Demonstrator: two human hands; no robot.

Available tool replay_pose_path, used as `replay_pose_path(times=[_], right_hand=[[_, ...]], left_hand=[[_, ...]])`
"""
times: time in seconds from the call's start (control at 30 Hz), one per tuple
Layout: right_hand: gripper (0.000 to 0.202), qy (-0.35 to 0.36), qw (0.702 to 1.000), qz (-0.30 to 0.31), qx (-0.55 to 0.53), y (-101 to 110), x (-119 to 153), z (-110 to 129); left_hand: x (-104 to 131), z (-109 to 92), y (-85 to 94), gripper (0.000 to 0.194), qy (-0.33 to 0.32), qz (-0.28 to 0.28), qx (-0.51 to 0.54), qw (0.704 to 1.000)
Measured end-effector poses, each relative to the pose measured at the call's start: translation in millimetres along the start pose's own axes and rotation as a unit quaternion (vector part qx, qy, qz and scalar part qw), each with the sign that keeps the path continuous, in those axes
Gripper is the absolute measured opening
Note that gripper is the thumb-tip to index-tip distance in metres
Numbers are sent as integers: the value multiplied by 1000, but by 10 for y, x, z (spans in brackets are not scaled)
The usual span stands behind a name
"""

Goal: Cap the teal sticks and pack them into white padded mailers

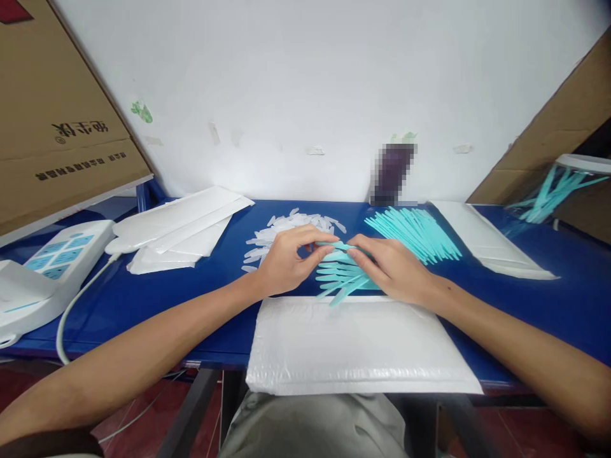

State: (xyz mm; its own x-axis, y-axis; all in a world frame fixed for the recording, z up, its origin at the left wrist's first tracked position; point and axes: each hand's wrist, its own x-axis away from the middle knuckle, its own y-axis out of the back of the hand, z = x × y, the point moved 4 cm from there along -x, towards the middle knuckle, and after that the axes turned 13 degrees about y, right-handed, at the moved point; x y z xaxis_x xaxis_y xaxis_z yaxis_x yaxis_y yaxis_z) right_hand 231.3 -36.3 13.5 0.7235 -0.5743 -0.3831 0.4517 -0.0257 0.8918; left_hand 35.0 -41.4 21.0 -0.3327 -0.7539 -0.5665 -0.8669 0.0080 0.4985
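Left grip (292, 259) and right grip (397, 268) pinch close together.

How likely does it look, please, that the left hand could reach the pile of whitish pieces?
Probably yes: the left hand is beside the whitish pieces, nothing visible between them, though it holds a teal strip.

teal strip (339, 245) | slim, held roughly level | near fanned teal strips (340, 275)

pinching teal stick (340, 245) with left hand (285, 257) and right hand (401, 267) | by loose teal sticks (341, 272) | near translucent white pieces (286, 222) | near denser teal heap (414, 234) | beyond white padded mailer (353, 343) on blue table (143, 296)
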Motion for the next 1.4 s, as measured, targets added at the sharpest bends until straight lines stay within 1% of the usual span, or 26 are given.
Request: replay_pose_path(times=[0.13,0.2,0.27,0.33,0.43,0.5,0.57,0.63,0.7,0.77,0.87,1.13,1.3,1.4], right_hand=[[36,-28,999,-13,16,37,-12,-96],[36,-52,998,-20,27,58,-11,-164],[36,-82,996,-22,40,71,-5,-229],[37,-112,992,-21,56,77,1,-276],[36,-149,985,-7,82,75,6,-304],[35,-161,982,4,98,72,5,-296],[34,-163,980,10,114,72,2,-280],[34,-162,979,10,125,70,2,-269],[33,-154,980,13,125,57,4,-267],[32,-145,983,22,115,34,10,-275],[30,-139,984,40,104,0,22,-297],[30,-137,983,65,103,-5,26,-296],[31,-132,982,84,105,-9,24,-285],[31,-126,982,92,105,1,22,-271]], left_hand=[[21,94,-5,33,16,39,-38,998],[33,158,18,40,29,36,-46,998],[42,189,49,41,31,27,-61,997],[49,164,75,41,11,28,-86,996],[58,33,95,39,-50,50,-121,990],[74,-69,71,32,-93,95,-151,979],[108,-142,8,29,-132,164,-183,960],[155,-167,-65,38,-156,226,-200,940],[193,-151,-121,48,-159,258,-203,931],[215,-121,-154,51,-157,266,-202,929],[216,-90,-155,51,-159,261,-209,929],[117,33,-54,45,-135,256,-267,919],[89,96,-23,43,-121,248,-275,921],[91,102,-3,49,-122,231,-281,924]])
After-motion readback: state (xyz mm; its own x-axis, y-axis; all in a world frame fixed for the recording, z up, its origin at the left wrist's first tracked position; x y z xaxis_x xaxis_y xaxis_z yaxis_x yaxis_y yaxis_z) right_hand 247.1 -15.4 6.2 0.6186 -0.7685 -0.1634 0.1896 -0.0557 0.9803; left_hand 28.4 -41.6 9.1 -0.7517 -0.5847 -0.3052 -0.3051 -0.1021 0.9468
